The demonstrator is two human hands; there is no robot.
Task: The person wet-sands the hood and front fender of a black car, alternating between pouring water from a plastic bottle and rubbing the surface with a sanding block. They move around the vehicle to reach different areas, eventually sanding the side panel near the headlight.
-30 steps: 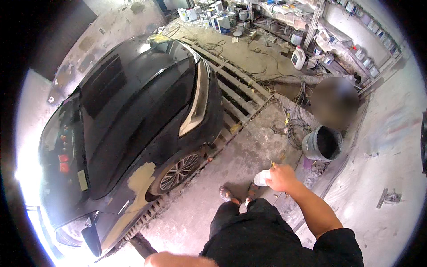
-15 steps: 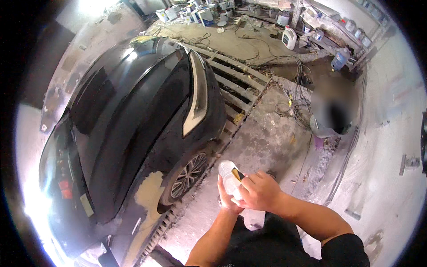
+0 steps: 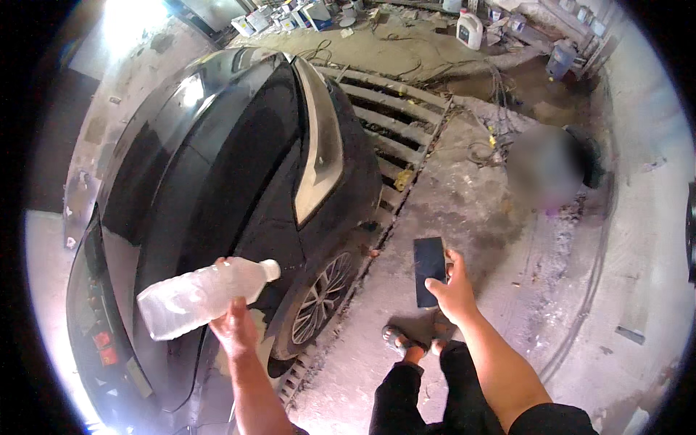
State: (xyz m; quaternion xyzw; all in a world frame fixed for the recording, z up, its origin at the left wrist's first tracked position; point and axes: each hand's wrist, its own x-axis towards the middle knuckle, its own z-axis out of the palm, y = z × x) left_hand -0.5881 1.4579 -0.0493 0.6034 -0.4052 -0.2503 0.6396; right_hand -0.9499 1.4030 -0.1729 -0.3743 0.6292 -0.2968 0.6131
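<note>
My left hand (image 3: 236,328) is wrapped round a clear, frosted-looking plastic bottle (image 3: 199,297), lying almost sideways above the car's front fender, its narrow white neck to the right. In my right hand (image 3: 454,291) is a dark, flat, rectangular sanding block (image 3: 428,272), held over the floor with the thumb across its face. The black car (image 3: 217,188) fills the left side. Below the bottle, a beige patch (image 3: 267,335) shows on the fender by the front wheel (image 3: 322,299), partly hidden by my left hand and arm.
A slatted floor grate (image 3: 395,127) runs along the car's front. Hoses and cables (image 3: 500,90) lie farther off on the stained floor, near a white jug (image 3: 470,30). The pale wall (image 3: 645,239) stands at the right, with a blurred patch (image 3: 547,170) before it.
My hands, together round the bottle before, have parted. The left carried the bottle leftward over the car and tipped it sideways; the right holds the block flat, its dark face now showing.
</note>
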